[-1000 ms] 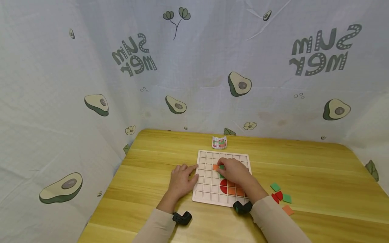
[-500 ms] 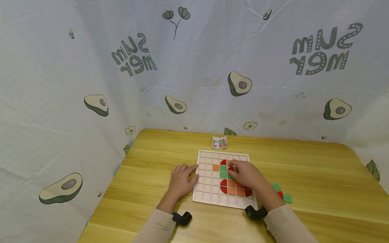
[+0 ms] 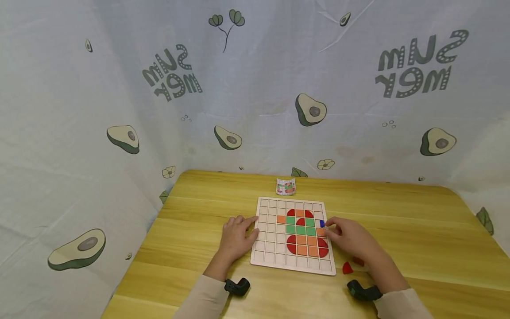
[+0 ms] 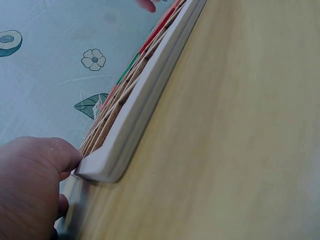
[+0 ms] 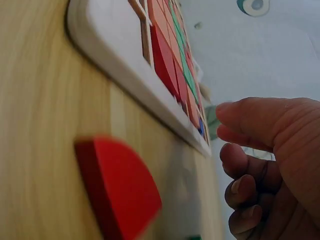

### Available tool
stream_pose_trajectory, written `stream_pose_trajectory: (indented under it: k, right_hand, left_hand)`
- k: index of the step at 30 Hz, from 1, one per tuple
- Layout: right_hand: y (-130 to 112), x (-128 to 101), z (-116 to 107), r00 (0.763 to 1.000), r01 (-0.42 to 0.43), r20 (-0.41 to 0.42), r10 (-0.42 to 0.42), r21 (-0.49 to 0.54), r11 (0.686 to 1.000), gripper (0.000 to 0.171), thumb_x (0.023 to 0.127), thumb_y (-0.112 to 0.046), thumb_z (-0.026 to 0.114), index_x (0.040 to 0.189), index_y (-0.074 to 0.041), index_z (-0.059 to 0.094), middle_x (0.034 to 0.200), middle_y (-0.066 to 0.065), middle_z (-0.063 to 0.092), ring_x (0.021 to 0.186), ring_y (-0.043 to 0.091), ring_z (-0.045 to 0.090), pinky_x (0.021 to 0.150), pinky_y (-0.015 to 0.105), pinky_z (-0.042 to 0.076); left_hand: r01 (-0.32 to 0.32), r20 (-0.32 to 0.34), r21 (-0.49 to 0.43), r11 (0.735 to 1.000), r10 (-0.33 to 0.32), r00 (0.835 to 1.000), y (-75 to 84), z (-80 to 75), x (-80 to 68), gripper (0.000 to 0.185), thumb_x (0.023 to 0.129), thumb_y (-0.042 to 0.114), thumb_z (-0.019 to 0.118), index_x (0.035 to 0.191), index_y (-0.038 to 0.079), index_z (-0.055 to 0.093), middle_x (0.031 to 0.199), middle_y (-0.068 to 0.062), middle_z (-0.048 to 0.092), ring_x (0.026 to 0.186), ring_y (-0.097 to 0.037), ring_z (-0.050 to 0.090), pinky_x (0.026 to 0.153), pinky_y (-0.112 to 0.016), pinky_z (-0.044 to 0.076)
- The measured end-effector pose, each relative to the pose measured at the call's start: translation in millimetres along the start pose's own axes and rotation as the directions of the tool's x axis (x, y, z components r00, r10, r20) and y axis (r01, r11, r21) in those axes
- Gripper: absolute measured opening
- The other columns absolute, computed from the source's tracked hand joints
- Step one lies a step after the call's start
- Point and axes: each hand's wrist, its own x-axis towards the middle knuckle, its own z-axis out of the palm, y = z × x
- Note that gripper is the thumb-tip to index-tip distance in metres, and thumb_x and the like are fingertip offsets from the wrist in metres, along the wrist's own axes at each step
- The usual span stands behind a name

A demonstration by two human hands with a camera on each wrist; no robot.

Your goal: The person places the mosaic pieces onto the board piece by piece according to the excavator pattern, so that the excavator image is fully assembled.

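Observation:
A pale wooden grid board (image 3: 295, 267) lies on the table, its right part filled with red, orange and green tiles. A blue piece (image 3: 322, 223) and an orange tile (image 3: 321, 231) sit near its right edge. My left hand (image 3: 236, 237) rests at the board's left edge; in the left wrist view its thumb (image 4: 62, 154) touches the corner. Beside the right edge is my right hand (image 3: 352, 237), fingers loosely bent. Nothing shows between its thumb and fingers in the right wrist view (image 5: 270, 155). Whether its fingertips touch the board, I cannot tell.
A loose red rounded piece (image 5: 125, 185) lies on the wooden table (image 3: 203, 199), off the board's near right corner. Another red piece (image 3: 358, 261) is partly covered by my right forearm. A small patterned card (image 3: 285, 187) stands behind the board. Printed cloth hangs around the table.
My right hand has moved right, from over the board's tiles to its right edge, uncovering a red piece, green tiles, an orange tile and a blue piece. The left hand stays put.

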Motion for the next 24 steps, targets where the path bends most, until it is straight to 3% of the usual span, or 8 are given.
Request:
stream_pose_trajectory:
  k: [7,15,24]
  right_hand:
    - [20.8,-16.0,-12.1,1.0,-0.03,0.004,0.029,0.038,0.999,0.033,0.098,-0.033,0.067,0.119,-0.008,0.066,0.077,0.001,0.051,0.069,0.017,0.046,0.062,0.031,0.037]
    - [39.7,-21.2,-15.1,0.995,-0.099,0.02,0.1,-0.024,0.995,0.041,0.097,-0.04,0.067,0.121,-0.007,0.066,0.084,0.001,0.057,0.075,0.018,0.05,0.067,0.032,0.042]
    - [51.6,-26.5,-17.0,0.993,-0.11,0.028,0.11,-0.013,0.994,0.036,0.099,-0.034,0.065,0.119,-0.004,0.066,0.076,0.002,0.052,0.067,0.018,0.047,0.063,0.033,0.037]
  left_hand:
    - [0.0,0.004,-0.013,1.0,0.0,1.0,0.2,-1.5,-1.0,0.041,0.098,0.039,0.062,0.136,0.026,0.068,0.092,0.003,0.061,0.081,-0.014,0.042,0.077,-0.031,0.031]
    - [-0.008,-0.006,0.001,1.0,0.009,1.0,-1.2,-1.2,-0.2,0.041,0.097,0.039,0.062,0.135,0.025,0.068,0.092,0.002,0.061,0.082,-0.014,0.043,0.077,-0.031,0.032]
    - [-0.004,0.0,0.001,1.0,0.004,1.0,-1.8,1.0,0.8,0.041,0.097,0.039,0.062,0.136,0.026,0.068,0.09,0.004,0.059,0.08,-0.013,0.04,0.076,-0.03,0.03]
